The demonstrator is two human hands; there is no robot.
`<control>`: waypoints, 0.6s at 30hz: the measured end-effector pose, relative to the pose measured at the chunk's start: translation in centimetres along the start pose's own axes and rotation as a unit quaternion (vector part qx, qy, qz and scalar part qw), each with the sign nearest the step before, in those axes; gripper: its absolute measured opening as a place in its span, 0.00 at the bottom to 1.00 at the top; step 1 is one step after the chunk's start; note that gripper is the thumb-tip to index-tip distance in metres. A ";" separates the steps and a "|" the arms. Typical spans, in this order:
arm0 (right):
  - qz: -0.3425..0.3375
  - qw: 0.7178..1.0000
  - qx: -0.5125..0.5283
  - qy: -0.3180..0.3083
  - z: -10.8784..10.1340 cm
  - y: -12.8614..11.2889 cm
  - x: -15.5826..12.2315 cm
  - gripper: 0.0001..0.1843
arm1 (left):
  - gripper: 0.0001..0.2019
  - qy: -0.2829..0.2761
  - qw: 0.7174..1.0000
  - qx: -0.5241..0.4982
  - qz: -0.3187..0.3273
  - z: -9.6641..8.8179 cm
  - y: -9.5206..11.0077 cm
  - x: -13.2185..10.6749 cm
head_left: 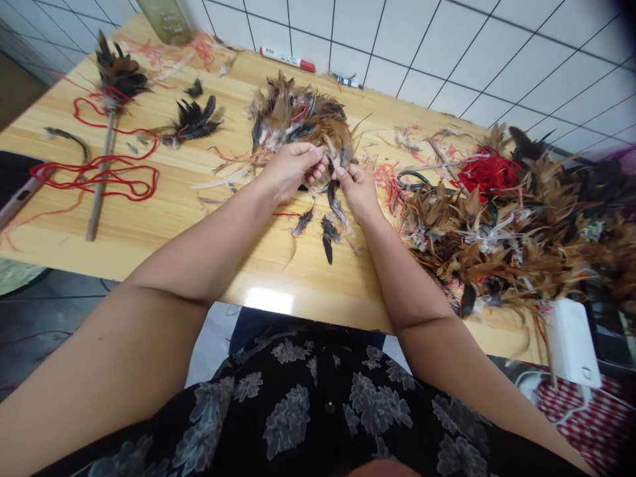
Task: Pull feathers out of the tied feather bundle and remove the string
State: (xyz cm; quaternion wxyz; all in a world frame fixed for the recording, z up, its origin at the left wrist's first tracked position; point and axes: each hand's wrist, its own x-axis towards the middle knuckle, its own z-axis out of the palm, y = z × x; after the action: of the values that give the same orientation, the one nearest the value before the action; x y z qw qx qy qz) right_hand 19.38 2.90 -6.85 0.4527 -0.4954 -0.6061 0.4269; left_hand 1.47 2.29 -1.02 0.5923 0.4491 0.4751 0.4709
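Both hands meet at the near right edge of a pile of brown and dark feathers [283,109] on the wooden table. My left hand [301,169] is closed, thumb against the fingers; whatever it pinches is too small to make out. Between thumb and fingers, my right hand [355,189] grips a small bunch of brown feathers [342,142] with pale quill ends. Loose dark feathers [328,235] lie just below the hands. Farther left, a stick [99,185] has black feathers [119,73] bound at its top, with red string [134,182] looped across it.
A large heap of brown feathers [457,232] covers the right side, with a red string bundle [489,173] and scissors [415,177] beside it. A white power bank [574,341] sits at the right edge. Markers [288,59] lie by the tiled wall. A phone [20,182] is at far left.
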 end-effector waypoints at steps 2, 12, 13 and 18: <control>0.003 1.000 0.010 0.009 -0.1 0.2 0.1 0.32 | 0.17 -0.004 1.000 -0.001 0.013 -0.2 -0.4 0.4; 0.018 0.997 0.059 0.037 -0.8 0.8 0.6 0.42 | 0.12 0.001 0.994 0.080 0.068 0.0 -1.4 0.9; 0.019 0.998 0.056 0.037 -0.8 1.0 0.7 0.42 | 0.13 0.005 0.994 0.077 0.073 0.0 -1.5 0.9; -0.035 0.999 0.010 0.017 -0.9 2.5 1.1 0.41 | 0.12 0.011 0.993 0.061 0.101 -0.3 -1.9 1.1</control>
State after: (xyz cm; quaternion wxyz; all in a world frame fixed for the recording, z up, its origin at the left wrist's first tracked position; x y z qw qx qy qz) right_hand 20.65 4.36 -8.91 0.4828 -0.4765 -0.6109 0.4082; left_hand 1.55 3.08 -3.12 0.5079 0.5252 0.4612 0.5035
